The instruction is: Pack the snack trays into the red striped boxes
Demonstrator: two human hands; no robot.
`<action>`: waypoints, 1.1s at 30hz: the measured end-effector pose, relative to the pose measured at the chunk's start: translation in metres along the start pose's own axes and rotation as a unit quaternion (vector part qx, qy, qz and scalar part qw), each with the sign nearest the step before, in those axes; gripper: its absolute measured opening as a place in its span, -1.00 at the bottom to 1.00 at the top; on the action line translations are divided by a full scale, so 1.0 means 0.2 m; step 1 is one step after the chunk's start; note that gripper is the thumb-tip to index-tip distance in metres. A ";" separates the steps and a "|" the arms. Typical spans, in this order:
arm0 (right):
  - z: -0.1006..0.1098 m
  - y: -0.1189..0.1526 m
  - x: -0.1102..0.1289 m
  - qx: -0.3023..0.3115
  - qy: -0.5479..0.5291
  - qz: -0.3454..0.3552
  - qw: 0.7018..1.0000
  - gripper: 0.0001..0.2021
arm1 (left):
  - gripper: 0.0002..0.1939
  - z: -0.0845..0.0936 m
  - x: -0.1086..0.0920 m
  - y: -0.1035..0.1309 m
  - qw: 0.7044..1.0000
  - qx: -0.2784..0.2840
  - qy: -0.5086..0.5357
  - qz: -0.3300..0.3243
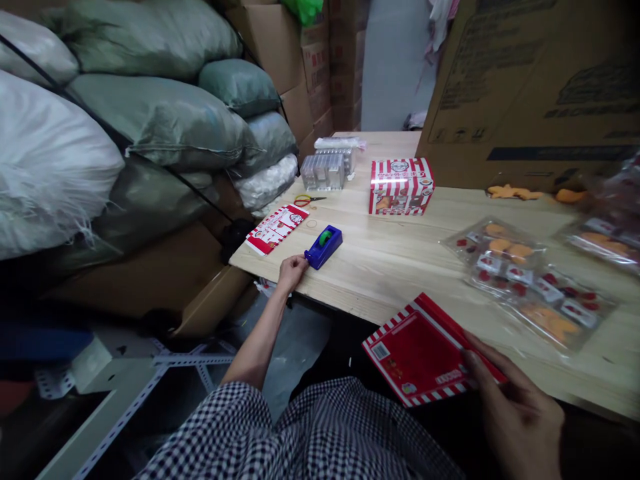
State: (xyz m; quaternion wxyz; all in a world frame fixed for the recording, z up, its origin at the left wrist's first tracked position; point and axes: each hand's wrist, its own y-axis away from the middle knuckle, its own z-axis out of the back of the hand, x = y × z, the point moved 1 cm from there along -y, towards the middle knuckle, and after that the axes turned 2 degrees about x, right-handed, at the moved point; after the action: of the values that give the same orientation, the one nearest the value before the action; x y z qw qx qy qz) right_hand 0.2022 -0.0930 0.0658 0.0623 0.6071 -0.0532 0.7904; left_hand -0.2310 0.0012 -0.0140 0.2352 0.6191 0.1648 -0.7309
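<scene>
My left hand (293,272) is closed in a pinch at the cutting end of a blue tape dispenser (327,250) with a green core, apparently on the clear tape's end; the tape itself barely shows. In my right hand (520,407) is a red carton (420,353) with striped white edges and a barcode, gripped between thumb and fingers. It looks flat and hangs tilted over the table's front edge. A similar flat red-and-white carton (277,229) lies left of the dispenser. Farther back stands a made-up red-and-white striped box (401,187).
Scissors (307,200) and clear plastic cases (323,171) lie toward the wooden table's (350,283) back left. Clear packs of orange and red pieces (530,280) cover its right side. A large cardboard box (520,100) stands behind them. Stuffed sacks (160,113) are piled at left.
</scene>
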 end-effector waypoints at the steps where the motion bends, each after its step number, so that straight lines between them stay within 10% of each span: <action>1: 0.00 0.00 0.03 -0.018 0.009 0.020 1.000 -0.63 | -0.71 0.01 0.00 0.01 1.000 -0.012 -0.010 -0.009; 6: -0.03 -0.04 0.20 -0.113 0.031 0.187 0.975 -0.75 | -0.77 -0.06 -0.11 0.17 0.999 -0.015 -0.020 -0.047; 16: -0.22 -0.21 0.10 0.024 0.083 0.325 0.942 -0.65 | -0.59 -0.67 -0.75 0.82 0.942 0.262 0.200 -0.062; 21: -0.21 -0.19 0.12 -0.022 0.102 0.343 0.934 -0.63 | -0.09 -0.83 -0.72 0.84 0.920 0.279 0.275 0.024; 33: -0.16 -0.25 0.15 0.041 0.162 0.352 0.921 -0.45 | -0.24 -0.87 -0.58 0.74 0.933 0.310 0.179 0.037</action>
State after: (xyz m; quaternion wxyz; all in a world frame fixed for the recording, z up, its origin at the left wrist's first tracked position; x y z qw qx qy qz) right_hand 0.1715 -0.0378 0.0859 -0.2373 0.4148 -0.2200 0.8504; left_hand 0.0092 -0.0137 0.0771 0.0257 0.7873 -0.0537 -0.6137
